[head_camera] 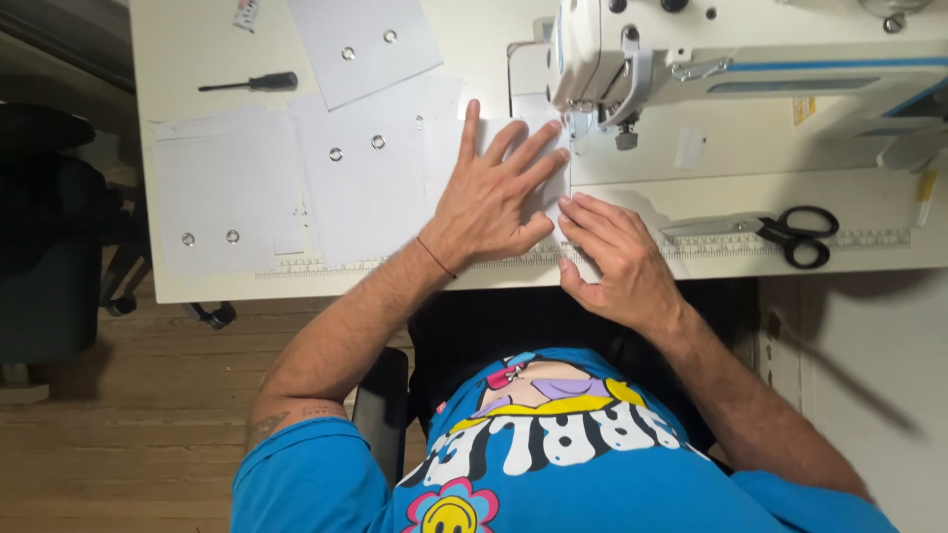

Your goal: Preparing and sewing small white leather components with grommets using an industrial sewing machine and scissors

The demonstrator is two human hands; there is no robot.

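— What do you have, starting from the far left?

— A slim screwdriver (252,83) with a dark handle lies on the pale, smooth table (197,49). Below it I see flat white sheets (365,188), thin and matte, each with a pair of small metal eyelets (356,148).

— And the hands?

— My left hand (492,192) lies flat, fingers spread, pressing a white piece (538,133) down onto the table right in front of the sewing machine (632,49) needle. It grips nothing; the palm just weighs on it. My right hand (617,257) sits just beside it, fingers curled loosely, fingertips touching the near edge of the same piece. I cannot tell whether it pinches that edge.

— Further right?

— A printed ruler strip (869,238) runs along the table's front edge. Black-handled scissors (780,232) lie closed across it, blades pointing left. The machine's body is glossy white.
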